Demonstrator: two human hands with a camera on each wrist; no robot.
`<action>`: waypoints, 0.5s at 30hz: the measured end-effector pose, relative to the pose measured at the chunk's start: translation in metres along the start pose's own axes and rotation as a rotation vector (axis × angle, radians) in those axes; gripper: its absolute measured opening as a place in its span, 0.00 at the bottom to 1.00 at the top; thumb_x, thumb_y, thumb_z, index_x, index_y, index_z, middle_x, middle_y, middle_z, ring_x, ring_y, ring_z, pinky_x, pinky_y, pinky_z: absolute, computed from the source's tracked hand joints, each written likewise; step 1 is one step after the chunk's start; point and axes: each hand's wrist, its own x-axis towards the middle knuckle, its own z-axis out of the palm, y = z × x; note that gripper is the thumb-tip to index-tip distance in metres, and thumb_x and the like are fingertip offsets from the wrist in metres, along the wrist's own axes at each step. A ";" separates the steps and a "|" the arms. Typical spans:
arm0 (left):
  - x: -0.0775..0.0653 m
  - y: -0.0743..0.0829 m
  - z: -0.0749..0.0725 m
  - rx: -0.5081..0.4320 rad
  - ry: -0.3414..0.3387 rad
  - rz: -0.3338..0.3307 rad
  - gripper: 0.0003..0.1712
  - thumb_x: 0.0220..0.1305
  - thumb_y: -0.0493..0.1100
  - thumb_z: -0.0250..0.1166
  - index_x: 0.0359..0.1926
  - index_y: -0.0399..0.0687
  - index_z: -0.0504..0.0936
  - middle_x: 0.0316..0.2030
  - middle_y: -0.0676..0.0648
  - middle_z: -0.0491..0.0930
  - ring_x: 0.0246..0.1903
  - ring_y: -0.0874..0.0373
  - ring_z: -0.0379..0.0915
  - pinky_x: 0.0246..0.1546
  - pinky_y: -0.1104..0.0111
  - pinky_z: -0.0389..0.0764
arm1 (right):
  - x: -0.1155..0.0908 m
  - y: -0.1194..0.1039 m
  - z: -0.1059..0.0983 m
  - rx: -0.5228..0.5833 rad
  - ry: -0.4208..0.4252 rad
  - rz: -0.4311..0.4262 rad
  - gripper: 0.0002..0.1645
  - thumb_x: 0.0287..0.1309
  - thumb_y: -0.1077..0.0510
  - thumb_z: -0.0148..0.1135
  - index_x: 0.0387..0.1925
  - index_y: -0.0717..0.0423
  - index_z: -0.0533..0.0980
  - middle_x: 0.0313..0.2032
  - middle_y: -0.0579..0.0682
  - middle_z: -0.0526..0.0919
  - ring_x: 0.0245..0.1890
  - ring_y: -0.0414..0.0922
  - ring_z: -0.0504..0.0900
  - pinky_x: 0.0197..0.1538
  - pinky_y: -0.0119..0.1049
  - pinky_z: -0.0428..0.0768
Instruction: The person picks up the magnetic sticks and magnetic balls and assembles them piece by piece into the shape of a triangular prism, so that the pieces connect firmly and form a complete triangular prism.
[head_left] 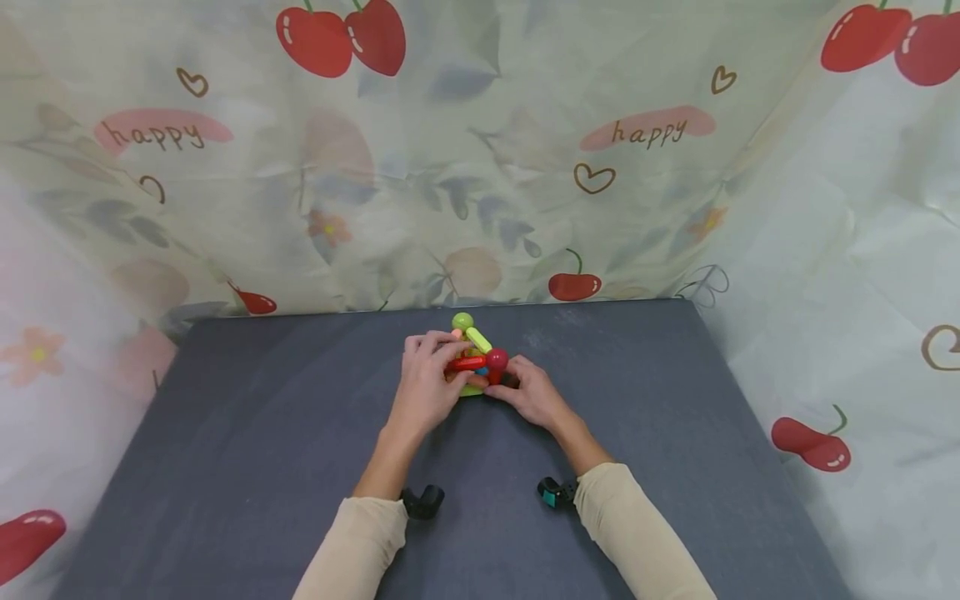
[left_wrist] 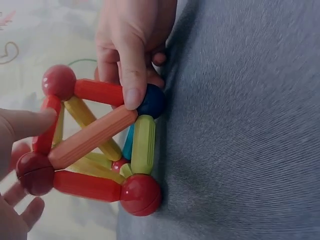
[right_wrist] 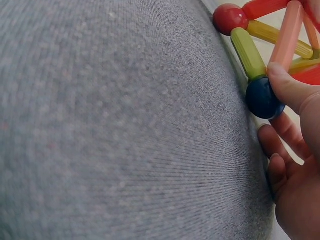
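A frame of magnetic building sticks and balls (head_left: 475, 359) stands on the dark table between both hands. Its sticks are red, yellow, green, blue and salmon. The left hand (head_left: 429, 379) holds it at the left, thumb on a red stick (left_wrist: 46, 132) between two red balls, its fingers partly hidden behind. Opposite, the right hand (head_left: 534, 393) grips a lower corner. Its thumb presses the end of the salmon stick (left_wrist: 92, 140) beside the dark blue ball (right_wrist: 265, 97), fingers curled behind. A green stick (left_wrist: 143, 145) runs from that ball to a red ball (left_wrist: 141, 195) at the table surface.
Dark grey cloth covers the table (head_left: 285, 442). A pale printed curtain (head_left: 450, 225) hangs right behind the table's back edge, close to the frame, and continues along both sides. Black straps with devices (head_left: 423, 502) sit on both wrists.
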 end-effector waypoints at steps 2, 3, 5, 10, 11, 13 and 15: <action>-0.005 -0.002 -0.002 -0.066 -0.005 -0.108 0.34 0.59 0.47 0.77 0.66 0.54 0.79 0.61 0.47 0.73 0.59 0.47 0.65 0.56 0.52 0.76 | 0.000 -0.001 0.000 -0.002 -0.001 0.001 0.17 0.59 0.50 0.74 0.49 0.50 0.85 0.41 0.51 0.82 0.33 0.41 0.76 0.39 0.32 0.75; -0.008 -0.004 -0.002 -0.100 -0.009 -0.176 0.39 0.58 0.48 0.77 0.69 0.53 0.74 0.63 0.46 0.71 0.59 0.46 0.66 0.56 0.53 0.78 | 0.000 -0.001 0.000 -0.002 0.000 0.002 0.18 0.59 0.50 0.74 0.49 0.50 0.85 0.41 0.51 0.82 0.33 0.41 0.76 0.39 0.32 0.75; -0.014 -0.010 -0.002 -0.153 -0.026 -0.317 0.45 0.58 0.48 0.78 0.73 0.52 0.68 0.63 0.45 0.71 0.59 0.46 0.70 0.55 0.53 0.81 | 0.000 -0.001 0.001 -0.006 0.005 0.003 0.18 0.59 0.50 0.74 0.49 0.50 0.85 0.41 0.51 0.82 0.33 0.41 0.76 0.39 0.32 0.75; -0.026 -0.025 0.008 -0.135 -0.123 -0.511 0.46 0.58 0.47 0.77 0.74 0.48 0.65 0.58 0.44 0.83 0.57 0.45 0.76 0.59 0.49 0.78 | -0.002 -0.001 0.002 -0.007 0.008 0.014 0.17 0.59 0.50 0.74 0.48 0.50 0.85 0.41 0.50 0.82 0.34 0.40 0.76 0.40 0.33 0.75; -0.028 -0.028 0.010 -0.120 -0.131 -0.519 0.45 0.59 0.46 0.77 0.73 0.47 0.66 0.56 0.44 0.85 0.56 0.45 0.76 0.60 0.49 0.77 | -0.002 -0.001 0.002 -0.006 0.003 0.014 0.17 0.59 0.50 0.74 0.49 0.50 0.85 0.41 0.49 0.82 0.34 0.40 0.76 0.40 0.33 0.76; -0.030 -0.032 0.013 -0.097 -0.128 -0.517 0.42 0.59 0.45 0.77 0.71 0.46 0.69 0.54 0.44 0.86 0.55 0.45 0.75 0.59 0.48 0.77 | -0.002 -0.001 0.003 -0.007 -0.003 0.013 0.18 0.60 0.50 0.74 0.49 0.49 0.84 0.42 0.49 0.81 0.34 0.40 0.75 0.40 0.32 0.75; -0.030 -0.035 0.015 -0.089 -0.114 -0.508 0.39 0.59 0.45 0.77 0.69 0.46 0.72 0.52 0.44 0.87 0.53 0.45 0.75 0.58 0.48 0.77 | -0.001 -0.001 0.003 -0.012 -0.004 0.008 0.17 0.60 0.50 0.73 0.50 0.49 0.84 0.42 0.49 0.81 0.34 0.40 0.75 0.40 0.32 0.75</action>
